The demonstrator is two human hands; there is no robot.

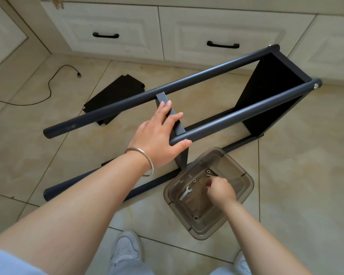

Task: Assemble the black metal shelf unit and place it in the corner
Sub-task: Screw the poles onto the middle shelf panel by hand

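Head view: left hand grips the shelf frame's near tube; right hand pinches hardware in the bin

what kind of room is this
Probably a kitchen or similar room at home: cream cabinet drawers with black handles, a beige tiled floor, and a half-built black shelf frame lying on it.
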